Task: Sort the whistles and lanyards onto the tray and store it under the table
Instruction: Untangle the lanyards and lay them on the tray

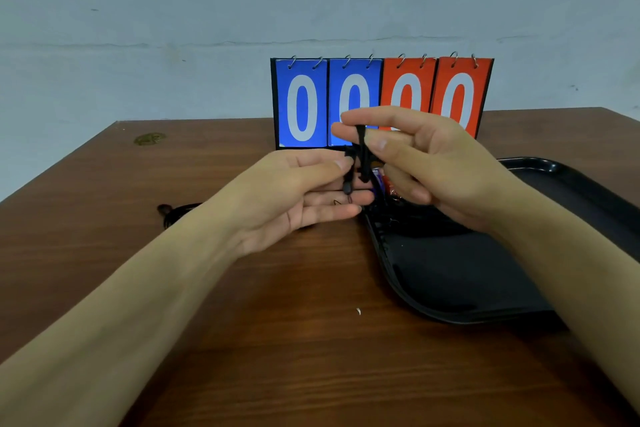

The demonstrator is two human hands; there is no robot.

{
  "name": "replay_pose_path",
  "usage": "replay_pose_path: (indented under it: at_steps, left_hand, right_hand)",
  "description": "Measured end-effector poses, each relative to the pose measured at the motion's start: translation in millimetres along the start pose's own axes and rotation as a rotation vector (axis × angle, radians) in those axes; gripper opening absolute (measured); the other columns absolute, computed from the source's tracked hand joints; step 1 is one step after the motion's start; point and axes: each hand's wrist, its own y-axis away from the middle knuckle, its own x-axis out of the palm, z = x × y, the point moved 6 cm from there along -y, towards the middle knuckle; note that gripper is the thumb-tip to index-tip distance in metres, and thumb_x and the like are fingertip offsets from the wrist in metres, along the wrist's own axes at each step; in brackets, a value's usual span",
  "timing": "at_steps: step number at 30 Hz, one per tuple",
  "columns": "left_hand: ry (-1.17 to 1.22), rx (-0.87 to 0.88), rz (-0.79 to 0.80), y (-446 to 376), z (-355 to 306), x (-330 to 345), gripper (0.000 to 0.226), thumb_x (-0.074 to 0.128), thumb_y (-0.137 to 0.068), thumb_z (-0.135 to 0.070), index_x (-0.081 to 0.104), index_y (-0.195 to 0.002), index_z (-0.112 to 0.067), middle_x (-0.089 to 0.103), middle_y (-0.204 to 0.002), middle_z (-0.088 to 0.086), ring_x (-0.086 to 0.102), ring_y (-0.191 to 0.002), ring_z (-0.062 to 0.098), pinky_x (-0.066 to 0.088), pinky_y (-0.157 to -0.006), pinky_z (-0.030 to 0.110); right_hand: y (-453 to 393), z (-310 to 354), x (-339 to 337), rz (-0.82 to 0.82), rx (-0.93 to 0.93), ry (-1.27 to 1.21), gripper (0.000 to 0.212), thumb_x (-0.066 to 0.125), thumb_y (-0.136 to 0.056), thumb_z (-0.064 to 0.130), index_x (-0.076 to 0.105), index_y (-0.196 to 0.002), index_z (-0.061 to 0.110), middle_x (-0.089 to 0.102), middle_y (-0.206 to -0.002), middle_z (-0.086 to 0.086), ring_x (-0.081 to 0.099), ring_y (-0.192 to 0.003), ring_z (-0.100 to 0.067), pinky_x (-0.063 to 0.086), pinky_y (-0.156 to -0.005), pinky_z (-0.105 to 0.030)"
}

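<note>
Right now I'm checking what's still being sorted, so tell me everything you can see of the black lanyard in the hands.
The black lanyard is a thin, matte cord, apparently fabric, folded into a short bundle. It hangs upright above the wooden table, just left of the black tray. The right hand pinches its top fold; the left hand holds its lower part, where a small clip-like end dangles over the fingers.
</note>
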Motion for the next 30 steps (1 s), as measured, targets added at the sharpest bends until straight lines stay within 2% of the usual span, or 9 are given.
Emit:
replay_pose_path:
  at_steps: [3, 11, 15, 18, 20, 24, 27, 28, 30]
  left_hand:
    - [0.029, -0.02, 0.014, 1, 0, 3, 0.021, 0.058, -0.102, -0.014, 0.072, -0.113, -0.003, 0.079, -0.104, 0.017, 0.079, -0.094, 0.026, 0.064, -0.073, 0.028]
    - [0.037, -0.057, 0.06, 4, 0, 8, 0.029, 0.052, -0.106, -0.019, 0.067, -0.125, -0.004, 0.075, -0.115, 0.025, 0.078, -0.098, 0.03, 0.064, -0.077, 0.034]
    - [0.018, -0.046, 0.053, 3, -2, 5, 0.03, 0.053, -0.106, -0.024, 0.068, -0.127, -0.008, 0.077, -0.109, 0.019, 0.077, -0.088, 0.023, 0.064, -0.076, 0.034]
    - [-0.052, -0.007, 0.054, 1, -2, 1, 0.028, 0.059, -0.102, -0.025, 0.072, -0.119, -0.006, 0.077, -0.098, 0.01, 0.071, -0.079, 0.014, 0.062, -0.076, 0.031]
    - [-0.116, 0.027, 0.05, 0, -1, -1, 0.027, 0.06, -0.101, -0.022, 0.074, -0.115, -0.003, 0.075, -0.09, 0.005, 0.067, -0.076, 0.01, 0.061, -0.077, 0.029]
    - [-0.249, 0.126, -0.019, 0, -6, -7, 0.018, 0.063, -0.099, -0.014, 0.076, -0.103, -0.002, 0.071, -0.085, 0.008, 0.06, -0.068, 0.009, 0.064, -0.078, 0.032]
    - [-0.342, 0.17, -0.035, 3, -13, -12, 0.017, 0.066, -0.097, -0.013, 0.081, -0.089, -0.012, 0.075, -0.102, 0.022, 0.06, -0.066, 0.008, 0.063, -0.078, 0.032]
    - [-0.361, 0.179, -0.037, 3, -15, -14, 0.02, 0.066, -0.097, -0.015, 0.082, -0.085, -0.016, 0.075, -0.108, 0.023, 0.06, -0.065, 0.007, 0.063, -0.077, 0.03]
    - [-0.391, 0.181, -0.046, 3, -19, -20, 0.018, 0.065, -0.098, -0.018, 0.082, -0.091, -0.015, 0.076, -0.101, 0.018, 0.059, -0.066, 0.007, 0.061, -0.075, 0.027]
  right_hand:
    - [-1, 0, 1, -0.053, -0.026, 0.041, 0.03, 0.053, -0.105, 0.02, 0.06, -0.135, 0.025, 0.072, -0.125, 0.016, 0.036, -0.038, -0.007, 0.039, -0.046, -0.02]
    - [-1, 0, 3, -0.104, -0.045, 0.2, 0.026, 0.061, -0.101, 0.025, 0.065, -0.126, 0.029, 0.074, -0.115, 0.022, 0.048, -0.045, -0.02, 0.045, -0.045, -0.021]
    - [-2, 0, 1, -0.113, -0.061, 0.26, 0.024, 0.061, -0.102, 0.025, 0.065, -0.125, 0.029, 0.074, -0.115, 0.023, 0.053, -0.046, -0.024, 0.047, -0.045, -0.023]
    - [-2, -1, -1, -0.124, -0.083, 0.286, 0.025, 0.06, -0.102, 0.024, 0.065, -0.126, 0.026, 0.074, -0.115, 0.022, 0.054, -0.044, -0.02, 0.048, -0.044, -0.023]
    - [-3, -1, -1, -0.119, -0.095, 0.306, 0.026, 0.06, -0.102, 0.021, 0.065, -0.127, 0.022, 0.075, -0.116, 0.018, 0.057, -0.046, -0.009, 0.048, -0.046, -0.019]
    - [-3, 0, -8, -0.16, -0.114, 0.459, 0.028, 0.058, -0.102, 0.013, 0.065, -0.129, 0.021, 0.071, -0.123, 0.011, 0.066, -0.068, 0.013, 0.049, -0.059, -0.005]
    - [-5, -7, -21, -0.216, -0.068, 0.619, 0.033, 0.056, -0.1, 0.024, 0.06, -0.13, 0.037, 0.063, -0.131, 0.023, 0.076, -0.087, -0.021, 0.059, -0.078, -0.019]
    - [-6, -9, -27, -0.236, -0.045, 0.649, 0.034, 0.056, -0.1, 0.025, 0.059, -0.131, 0.04, 0.061, -0.131, 0.026, 0.075, -0.093, -0.024, 0.058, -0.083, -0.021]
    - [-8, -11, -40, -0.303, -0.017, 0.665, 0.034, 0.056, -0.1, 0.025, 0.06, -0.13, 0.04, 0.063, -0.132, 0.024, 0.073, -0.098, -0.013, 0.052, -0.085, -0.013]
